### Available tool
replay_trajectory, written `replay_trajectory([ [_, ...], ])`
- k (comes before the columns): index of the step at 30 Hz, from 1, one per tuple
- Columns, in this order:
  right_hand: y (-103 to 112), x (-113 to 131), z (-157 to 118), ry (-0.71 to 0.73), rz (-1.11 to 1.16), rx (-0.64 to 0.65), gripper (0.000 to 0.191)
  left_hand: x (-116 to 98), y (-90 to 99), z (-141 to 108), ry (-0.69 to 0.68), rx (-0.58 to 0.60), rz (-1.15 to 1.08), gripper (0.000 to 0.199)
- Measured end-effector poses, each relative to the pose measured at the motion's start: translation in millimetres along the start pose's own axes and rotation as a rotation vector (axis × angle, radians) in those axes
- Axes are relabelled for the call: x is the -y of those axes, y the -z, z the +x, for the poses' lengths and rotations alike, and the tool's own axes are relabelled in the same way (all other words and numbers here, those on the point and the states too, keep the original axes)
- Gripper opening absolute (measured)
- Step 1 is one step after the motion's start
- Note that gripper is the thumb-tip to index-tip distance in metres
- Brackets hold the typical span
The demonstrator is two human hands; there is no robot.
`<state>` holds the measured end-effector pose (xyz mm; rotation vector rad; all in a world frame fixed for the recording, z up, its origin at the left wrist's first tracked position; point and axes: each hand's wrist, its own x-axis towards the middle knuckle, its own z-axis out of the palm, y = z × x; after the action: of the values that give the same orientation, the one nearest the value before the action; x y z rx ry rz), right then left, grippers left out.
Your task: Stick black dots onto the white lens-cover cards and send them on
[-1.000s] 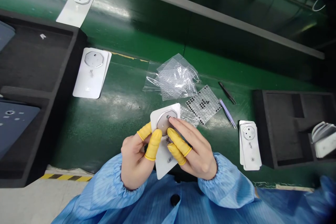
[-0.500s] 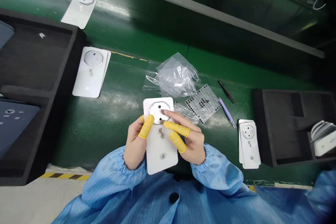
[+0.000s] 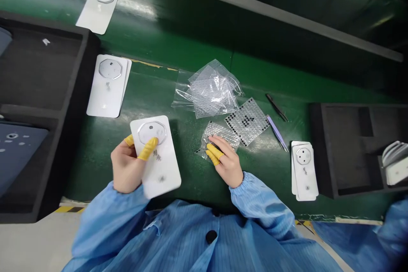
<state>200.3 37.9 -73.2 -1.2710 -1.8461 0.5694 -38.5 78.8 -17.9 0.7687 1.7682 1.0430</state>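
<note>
My left hand point(image 3: 127, 165) grips a white phone back cover point(image 3: 164, 163) by its left side, the yellow-cotted thumb lying over the edge of its octagonal camera ring. The cover is tilted above the bench and has dark marks below the ring. To the right, my right hand point(image 3: 228, 163) is at a clear bubble-textured sheet point(image 3: 231, 139), its yellow-cotted fingers closed together at the sheet's left part. The fingers hide some of that sheet. Beside it lies another clear sheet with black dots point(image 3: 247, 121) along its edges and in its middle.
Crumpled clear plastic bags point(image 3: 213, 89) lie behind the sheets. Purple tweezers point(image 3: 277, 133) and dark tweezers point(image 3: 276, 107) lie to the right. White covers are stacked at left point(image 3: 106, 93) and right point(image 3: 306, 174). Black foam trays flank the bench, left point(image 3: 76, 80) and right point(image 3: 325, 153).
My left hand has carried the cover left and tilted it. My right hand has come off the cover and moved down to the clear sheet beside it.
</note>
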Motion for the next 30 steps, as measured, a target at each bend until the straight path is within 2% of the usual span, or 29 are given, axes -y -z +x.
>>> replay_trajectory([
  [2, 5, 5, 5, -0.052, 0.053, -0.036, 0.031, 8, -4.8, -3, -0.303, -0.076, 0.146, 0.050],
  [3, 9, 8, 8, -0.086, 0.086, -0.052, 0.029, 12, -7.3, -6, -0.410, -0.043, 0.205, 0.050],
  [4, 13, 12, 11, -0.117, 0.118, -0.059, 0.027, 14, -9.9, -8, -0.466, 0.046, 0.248, 0.046],
  [7, 20, 19, 20, -0.132, 0.183, -0.039, 0.025, 17, -19.9, -19, -0.436, 0.426, 0.267, 0.027],
  [9, 21, 21, 23, -0.089, 0.181, -0.006, 0.025, 17, -28.3, -27, -0.408, 0.569, 0.237, 0.024],
  [15, 19, 26, 21, 0.093, 0.023, 0.000, 0.040, 15, -41.8, -38, -0.430, 0.562, 0.269, 0.019],
  [20, 17, 29, 24, 0.260, -0.048, 0.086, 0.034, 19, -40.5, -37, -0.564, 0.560, 0.343, 0.021],
  [22, 12, 26, 24, 0.242, -0.028, 0.100, 0.033, 21, -40.1, -35, -0.661, 0.531, 0.375, 0.022],
  [25, 3, 22, 22, 0.118, 0.069, 0.117, 0.027, 25, -39.3, -31, -0.790, 0.509, 0.407, 0.021],
  [30, -9, 20, 16, -0.028, 0.162, 0.073, 0.018, 27, -35.7, -24, -0.847, 0.527, 0.493, 0.021],
])
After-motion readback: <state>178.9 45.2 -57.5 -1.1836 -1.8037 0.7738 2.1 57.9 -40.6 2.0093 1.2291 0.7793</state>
